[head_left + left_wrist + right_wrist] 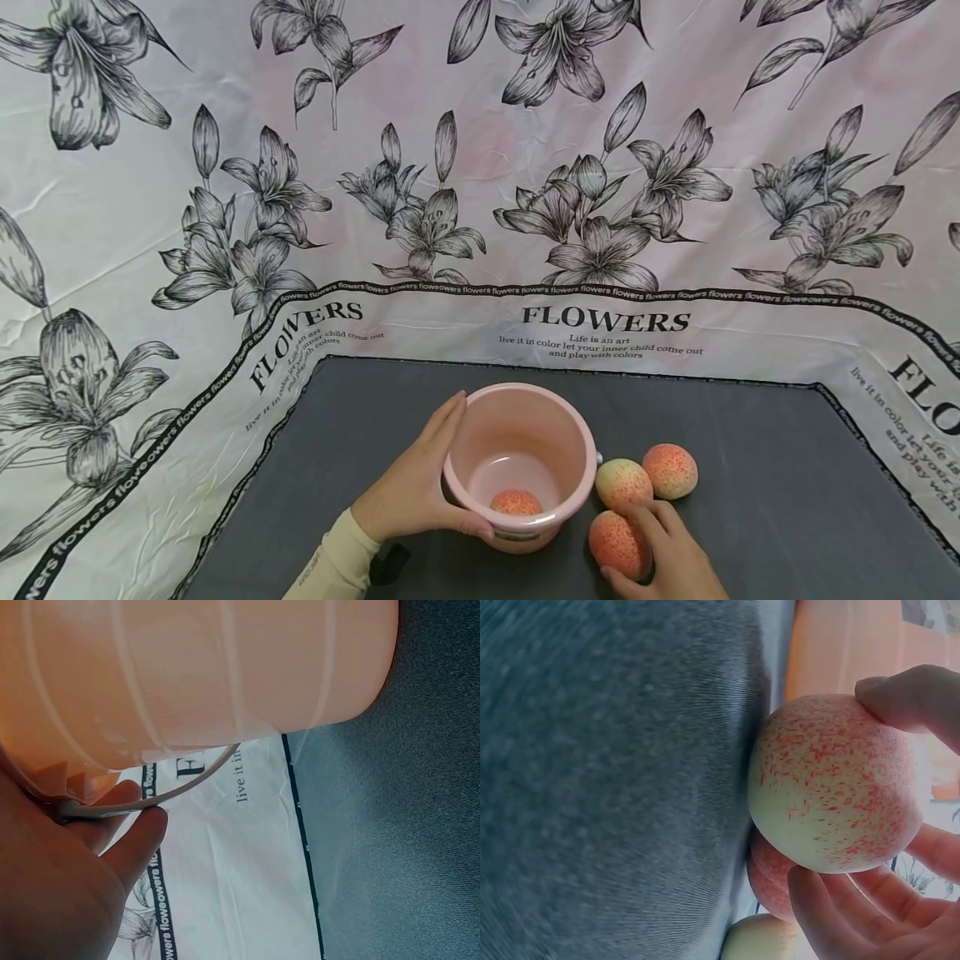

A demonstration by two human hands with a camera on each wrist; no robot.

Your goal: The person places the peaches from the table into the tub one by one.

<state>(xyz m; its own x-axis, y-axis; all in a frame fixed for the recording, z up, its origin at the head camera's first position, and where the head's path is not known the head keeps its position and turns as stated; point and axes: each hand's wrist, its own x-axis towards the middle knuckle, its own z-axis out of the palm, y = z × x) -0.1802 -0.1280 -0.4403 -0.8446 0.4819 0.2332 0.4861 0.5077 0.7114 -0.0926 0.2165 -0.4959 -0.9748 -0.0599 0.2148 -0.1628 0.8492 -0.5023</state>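
A pink bucket [517, 425] stands on the dark grey cloth, its opening facing me. My left hand [408, 492] grips its rim from the left, thumb at the front and fingers along the side. In the left wrist view, the thin bail handle [180, 787] runs beside those fingers. One peach [516, 502] lies at the bottom of the bucket. Right of the bucket, my right hand [675, 554] holds a red-speckled peach [832, 787] between thumb and fingers. It appears to touch the cloth. Two more peaches, a yellowish one [622, 482] and a redder one [671, 471], lie just beyond.
The grey cloth [780, 483] covers the work surface. Around it runs a white border printed with lettering [600, 333], and a floral sheet [487, 208] rises behind. A small dark object [390, 564] is by the left wrist.
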